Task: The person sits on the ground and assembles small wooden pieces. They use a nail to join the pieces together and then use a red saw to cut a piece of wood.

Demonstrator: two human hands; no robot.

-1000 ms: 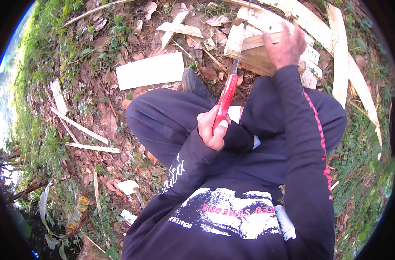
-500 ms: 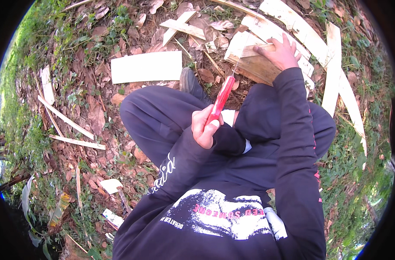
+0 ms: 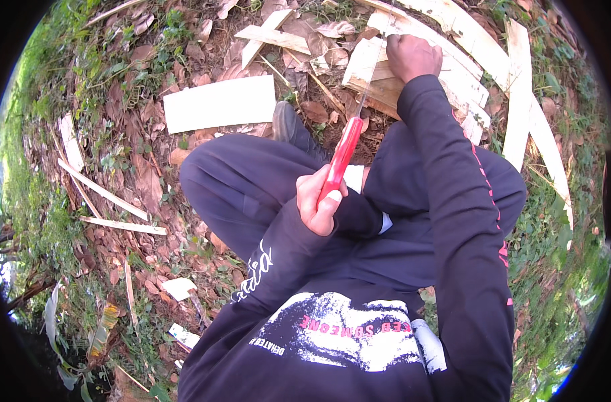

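Observation:
My left hand (image 3: 319, 202) is closed round the red handle of a long, thin-bladed tool (image 3: 346, 147) in front of my lap. Its narrow blade runs up and away, seen nearly edge-on, and passes just left of my right hand (image 3: 416, 57). Whether it is a saw or a knife I cannot tell. Curled into a fist, my right hand rests at the pale wood pieces (image 3: 365, 61) beside the blade. Its fingertips are hidden, so what it grips does not show. A brown-faced wood block (image 3: 386, 92) lies below that hand, near my right knee.
A flat white board (image 3: 219, 104) lies ahead to the left. Two crossed slats (image 3: 273, 37) lie beyond it. Long pale strips (image 3: 517, 94) curve along the right side. Thin sticks (image 3: 104, 190) lie among dry leaves at left. My crossed legs (image 3: 245, 177) fill the near middle.
My right hand has moved up and left, from spread fingers on the wood block to a closed fist close to the blade. My left hand keeps its hold on the red handle.

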